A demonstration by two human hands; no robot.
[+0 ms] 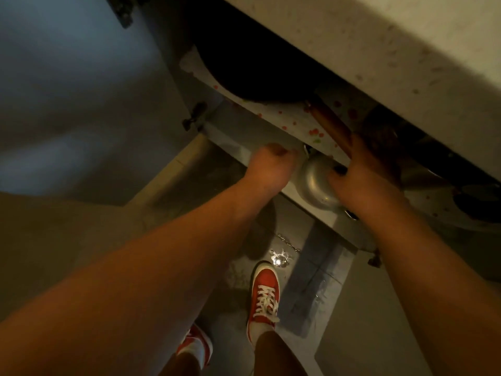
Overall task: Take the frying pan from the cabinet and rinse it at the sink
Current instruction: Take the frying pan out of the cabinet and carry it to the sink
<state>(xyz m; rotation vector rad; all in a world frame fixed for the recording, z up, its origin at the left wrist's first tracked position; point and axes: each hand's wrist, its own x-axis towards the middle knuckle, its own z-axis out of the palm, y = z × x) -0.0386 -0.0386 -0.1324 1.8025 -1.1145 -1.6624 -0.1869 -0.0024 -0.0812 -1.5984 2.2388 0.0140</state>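
Home kitchen, dim light. Evidence: speckled stone countertop (379,50) over an open base cabinet; shelf covered with a cherry-print liner (287,115); dark pan (257,74) with wooden handle and a metal pot (315,183) stored inside; hinged cabinet door (81,77); tiled floor (352,335).

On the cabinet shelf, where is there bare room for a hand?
Bare shelf liner shows between the dark pan and its wooden handle. By the right hand it is crowded: the metal bowl and dark items behind. The left hand rests at the shelf edge.
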